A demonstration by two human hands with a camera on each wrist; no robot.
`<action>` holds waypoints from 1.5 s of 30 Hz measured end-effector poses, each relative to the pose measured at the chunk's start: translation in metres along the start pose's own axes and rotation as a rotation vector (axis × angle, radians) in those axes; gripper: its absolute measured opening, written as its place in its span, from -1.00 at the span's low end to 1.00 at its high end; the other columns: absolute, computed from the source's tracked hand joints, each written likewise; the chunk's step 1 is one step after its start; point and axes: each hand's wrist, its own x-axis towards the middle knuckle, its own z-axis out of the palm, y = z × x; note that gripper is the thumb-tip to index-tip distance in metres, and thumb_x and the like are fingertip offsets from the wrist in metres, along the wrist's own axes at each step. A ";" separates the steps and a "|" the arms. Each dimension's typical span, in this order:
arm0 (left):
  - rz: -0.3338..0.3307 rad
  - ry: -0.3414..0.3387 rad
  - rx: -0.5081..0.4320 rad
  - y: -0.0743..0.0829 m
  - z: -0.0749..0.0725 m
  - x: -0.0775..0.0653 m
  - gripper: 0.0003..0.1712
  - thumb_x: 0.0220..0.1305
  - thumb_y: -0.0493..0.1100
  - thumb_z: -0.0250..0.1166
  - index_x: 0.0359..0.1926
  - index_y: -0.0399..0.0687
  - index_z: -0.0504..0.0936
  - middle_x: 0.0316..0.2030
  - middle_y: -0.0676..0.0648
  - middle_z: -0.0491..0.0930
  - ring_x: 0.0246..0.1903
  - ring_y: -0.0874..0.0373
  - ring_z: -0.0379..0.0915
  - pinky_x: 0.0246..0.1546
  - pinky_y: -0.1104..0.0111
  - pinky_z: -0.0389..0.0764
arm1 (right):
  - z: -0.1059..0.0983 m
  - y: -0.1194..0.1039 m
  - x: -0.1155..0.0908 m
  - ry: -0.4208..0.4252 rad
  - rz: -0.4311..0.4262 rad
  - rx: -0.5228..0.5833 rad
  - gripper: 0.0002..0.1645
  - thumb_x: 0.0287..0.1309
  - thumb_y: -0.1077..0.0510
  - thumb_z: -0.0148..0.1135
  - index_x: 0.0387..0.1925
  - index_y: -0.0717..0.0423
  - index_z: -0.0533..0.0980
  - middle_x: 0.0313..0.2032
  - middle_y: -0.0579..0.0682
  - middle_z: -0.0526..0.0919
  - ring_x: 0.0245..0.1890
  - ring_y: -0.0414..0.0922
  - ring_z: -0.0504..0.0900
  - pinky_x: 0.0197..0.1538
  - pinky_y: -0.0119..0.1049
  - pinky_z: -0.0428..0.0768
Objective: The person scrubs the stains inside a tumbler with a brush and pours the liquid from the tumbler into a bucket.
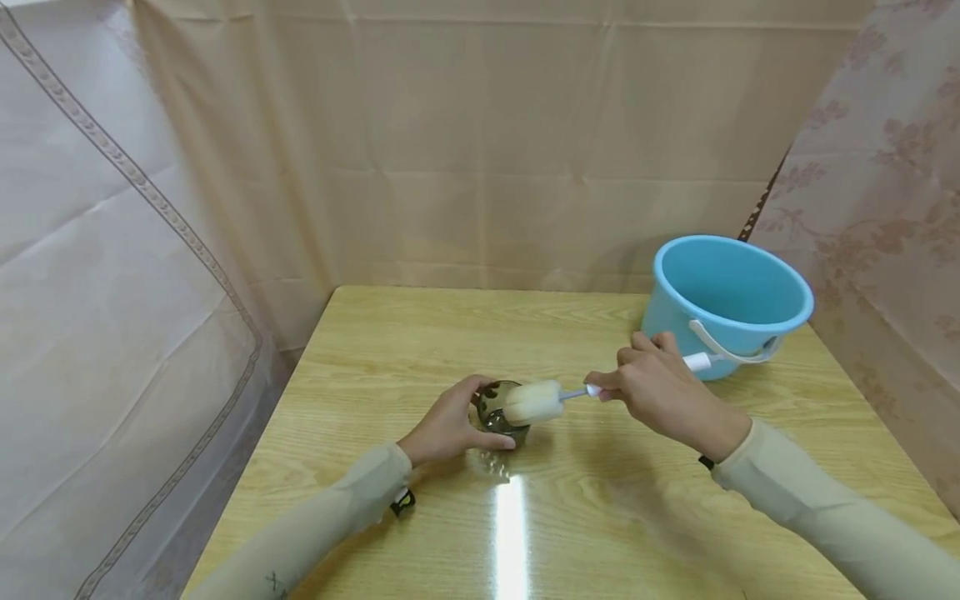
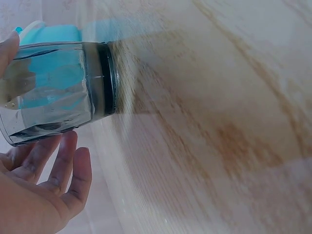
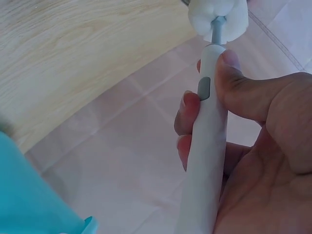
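My left hand [image 1: 448, 425] holds a dark, see-through drinking glass [image 1: 491, 410] near the middle of the table. In the left wrist view the glass [image 2: 53, 92] stands with its thick base on the tabletop, thumb on one side and fingers at the other. A sponge bottle brush [image 1: 538, 402] is in my right hand [image 1: 663, 393], gripped by its white handle [image 3: 207, 146] with the thumb along it. The pale sponge head reaches over the rim, its tip in the mouth of the glass.
A light blue bucket [image 1: 656, 283] with a white carrying handle stands at the table's back right, just behind my right hand. The wooden table [image 1: 390, 333] is bordered by a beige cloth [image 1: 480, 150] at the back and patterned cloths at both sides.
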 end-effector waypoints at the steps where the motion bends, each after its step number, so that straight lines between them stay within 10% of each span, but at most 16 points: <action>1: -0.001 0.000 0.003 0.000 0.000 0.000 0.13 -0.31 0.38 0.50 0.31 0.13 0.29 0.13 0.12 0.42 -0.01 0.18 0.38 -0.03 0.24 0.47 | -0.001 0.000 0.000 0.004 -0.001 0.000 -0.77 0.01 -0.06 0.38 -0.21 -0.32 0.71 -0.73 -0.21 0.25 -0.54 -0.13 0.19 -0.34 -0.14 0.13; 45: 0.013 0.004 0.019 -0.003 0.002 0.000 0.11 -0.28 0.38 0.50 0.31 0.14 0.28 0.11 0.13 0.42 -0.03 0.19 0.38 -0.06 0.22 0.48 | -0.011 -0.010 -0.001 0.066 -0.196 -0.175 -0.50 -0.14 0.14 0.51 -0.05 -0.20 0.65 -0.39 0.05 0.50 -0.30 0.04 0.28 -0.14 -0.06 0.27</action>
